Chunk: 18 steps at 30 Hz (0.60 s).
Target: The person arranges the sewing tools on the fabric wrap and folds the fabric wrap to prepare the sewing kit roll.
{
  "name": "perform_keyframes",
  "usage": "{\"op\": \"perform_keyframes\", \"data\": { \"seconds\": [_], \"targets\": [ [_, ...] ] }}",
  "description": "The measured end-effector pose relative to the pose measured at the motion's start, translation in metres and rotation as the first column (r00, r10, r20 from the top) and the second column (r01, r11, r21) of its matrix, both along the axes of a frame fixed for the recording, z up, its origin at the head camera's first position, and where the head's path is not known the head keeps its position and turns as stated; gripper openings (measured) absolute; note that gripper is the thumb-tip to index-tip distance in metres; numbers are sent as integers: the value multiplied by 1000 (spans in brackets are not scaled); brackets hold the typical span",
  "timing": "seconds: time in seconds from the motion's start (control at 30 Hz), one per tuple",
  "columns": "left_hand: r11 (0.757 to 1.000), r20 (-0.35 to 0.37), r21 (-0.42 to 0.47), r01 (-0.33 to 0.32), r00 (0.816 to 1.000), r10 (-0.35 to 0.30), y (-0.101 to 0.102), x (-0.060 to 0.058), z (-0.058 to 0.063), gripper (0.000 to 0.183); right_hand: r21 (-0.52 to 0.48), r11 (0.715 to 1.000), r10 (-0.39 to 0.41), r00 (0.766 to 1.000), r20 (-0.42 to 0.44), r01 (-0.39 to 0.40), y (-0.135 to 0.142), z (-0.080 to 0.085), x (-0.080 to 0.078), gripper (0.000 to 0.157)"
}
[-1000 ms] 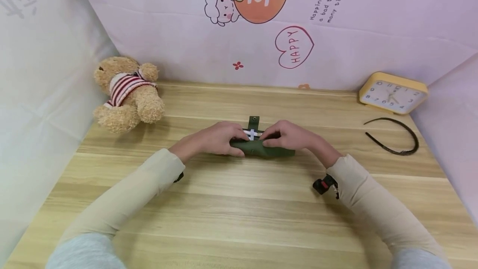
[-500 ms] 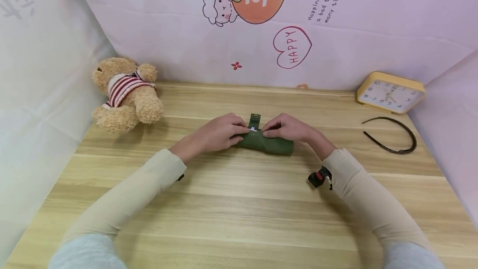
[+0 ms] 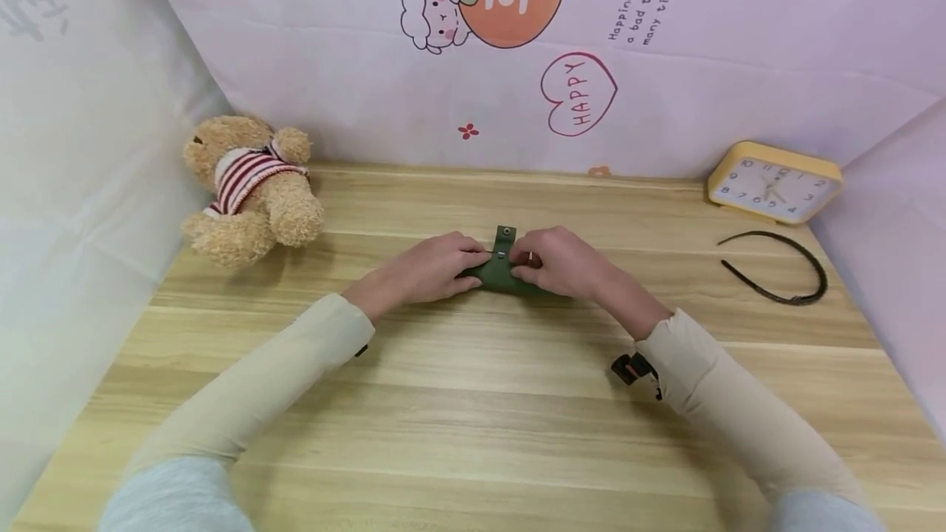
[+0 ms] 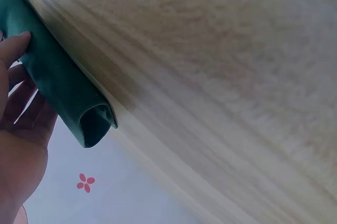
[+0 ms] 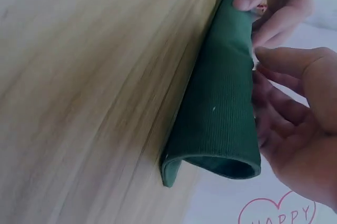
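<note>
A dark green soft case (image 3: 497, 272) lies on the table between both hands, its long body rolled into a tube with an open end showing in each wrist view. From its far side a short strap (image 3: 506, 235) with a metal snap stands out, and a small snap shows on the body below it. My left hand (image 3: 438, 268) holds the left part, thumb on the near face and fingers behind. My right hand (image 3: 562, 264) grips the upper edge right of the strap; in the right wrist view its thumb and curled fingers (image 5: 279, 105) are at that edge.
A teddy bear (image 3: 254, 187) in a striped shirt leans at the back left. At the back right stands a yellow clock (image 3: 776, 181), with a black headband (image 3: 809, 269) in front of it. A printed cloth (image 3: 355, 89) hangs behind the wooden table (image 3: 458, 417).
The case's near side has come up over the silvery piece that showed inside, now almost covered. My right hand has shifted a little left, closer to the strap.
</note>
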<state>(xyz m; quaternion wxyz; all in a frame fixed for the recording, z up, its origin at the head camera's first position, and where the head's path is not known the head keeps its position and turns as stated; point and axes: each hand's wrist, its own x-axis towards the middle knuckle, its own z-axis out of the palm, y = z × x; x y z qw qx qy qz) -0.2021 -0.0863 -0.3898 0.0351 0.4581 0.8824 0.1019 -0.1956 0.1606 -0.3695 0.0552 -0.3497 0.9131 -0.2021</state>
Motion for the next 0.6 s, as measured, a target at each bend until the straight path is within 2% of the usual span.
{"op": "perform_keyframes", "data": {
  "seconds": [0.13, 0.3, 0.5, 0.6],
  "targets": [
    [1000, 18, 2, 2, 1000, -2, 0, -1, -1, 48, -4, 999, -32, 993, 118, 33, 2, -1, -1, 18],
    [999, 24, 36, 11, 1000, -12, 0, 0, -4, 48, -68, 993, -72, 961, 269, 94, 14, -11, -11, 26],
    [996, 108, 83, -41, 994, 32, -1, 0, -4, 47, -145, 981, -76, 938, 338, 132, 18, -19, -23, 25],
    [993, 139, 96, -63, 989, 49, 0, -2, -4, 46, -221, 956, -104, 927, 359, 193, 14, -20, -27, 26]
  ]
}}
